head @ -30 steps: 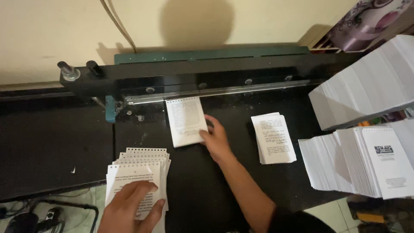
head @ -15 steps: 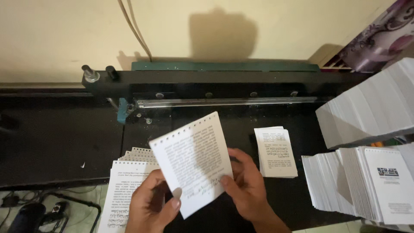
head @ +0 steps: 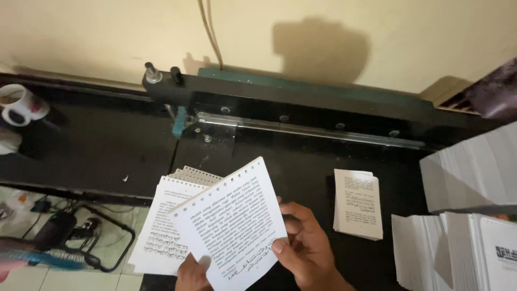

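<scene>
Cut off at the right edge: tall stacks of white printed sheets and lower piles of white booklets, both on the black worktable. Stretched across the back edge of the worktable: a long black and green punching machine with a metal rail. Half out of view at the far left edge: a white patterned mug. Print on every page too small to read.

Held up above the front edge of the worktable, tilted: a white punched sheaf of printed pages, holes along its upper edge. Changed from half a second ago: sheaf a little lower and more to the right, view swung to show the mug. Under it, partly covered: a fanned pile of punched white pages at the front left. Lying apart to the right (near the stacks): a small white printed booklet block.

Right hand closed on the sheaf's lower right edge, thumb on the face, fingers behind. Left hand mostly hidden and cut off at the bottom, pinching the sheaf's lower edge.
</scene>
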